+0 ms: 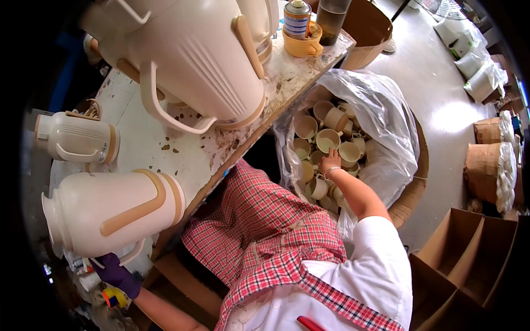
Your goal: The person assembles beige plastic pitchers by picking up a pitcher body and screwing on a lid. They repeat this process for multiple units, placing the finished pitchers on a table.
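My left hand (118,275), in a purple glove, is at the lower left with its fingers closed at the handle of a cream thermos jug (94,212). The jug appears to lie on its side, and a tan strip runs along it. My bare right hand (330,161), with a bracelet at the wrist, reaches into a plastic-lined carton (417,182). Its fingers are on the near rim of a cream cup (328,140); the finger undersides are hidden. Several similar cups (305,127) lie jumbled around it.
A large cream jug (193,60) and a smaller-looking one (83,138) stand on the stained worktable (138,127). A spray can (297,19) sits in a yellow cup (302,45) at the back. Divided cardboard boxes (464,254) stand at the lower right.
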`<state>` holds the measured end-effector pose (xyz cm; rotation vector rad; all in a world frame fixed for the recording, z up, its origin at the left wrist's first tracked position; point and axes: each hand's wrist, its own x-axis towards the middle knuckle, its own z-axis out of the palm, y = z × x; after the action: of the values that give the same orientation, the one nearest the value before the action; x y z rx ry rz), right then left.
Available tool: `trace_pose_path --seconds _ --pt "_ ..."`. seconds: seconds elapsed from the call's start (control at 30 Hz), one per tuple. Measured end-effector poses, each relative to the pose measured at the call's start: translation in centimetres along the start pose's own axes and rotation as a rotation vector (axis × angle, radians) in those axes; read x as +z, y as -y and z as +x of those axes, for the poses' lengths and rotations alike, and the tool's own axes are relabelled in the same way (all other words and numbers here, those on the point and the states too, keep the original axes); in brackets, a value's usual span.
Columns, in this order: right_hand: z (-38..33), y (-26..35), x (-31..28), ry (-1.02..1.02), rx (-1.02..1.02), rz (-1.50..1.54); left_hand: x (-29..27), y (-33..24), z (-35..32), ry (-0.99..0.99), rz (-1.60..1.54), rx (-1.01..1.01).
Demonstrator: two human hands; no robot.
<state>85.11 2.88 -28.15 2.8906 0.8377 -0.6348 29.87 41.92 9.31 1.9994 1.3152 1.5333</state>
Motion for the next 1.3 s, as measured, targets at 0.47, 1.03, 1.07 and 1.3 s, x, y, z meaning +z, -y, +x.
trace_pose_path --seconds 0.47,1.03,1.07,1.3 --pt "-11.5 7.6 -17.7 0.632 -0.112 2.182 14.6 -16.5 -15.0 0.701 0.090 0.925" --pt "-25.0 28.0 -36.0 0.683 -1.489 0.882 6.0 -20.8 -8.5 0.212 0.063 0.953" --pt "-25.2 28.4 -36.6 0.556 -1.547 0.805 5.7 -20.4 -8.1 0.244 -0.087 0.758" --pt "-27.9 37.6 -54.2 -1.073 -1.904 0.094 4.2 -13.8 -2.5 0.093 -0.098 0.009"
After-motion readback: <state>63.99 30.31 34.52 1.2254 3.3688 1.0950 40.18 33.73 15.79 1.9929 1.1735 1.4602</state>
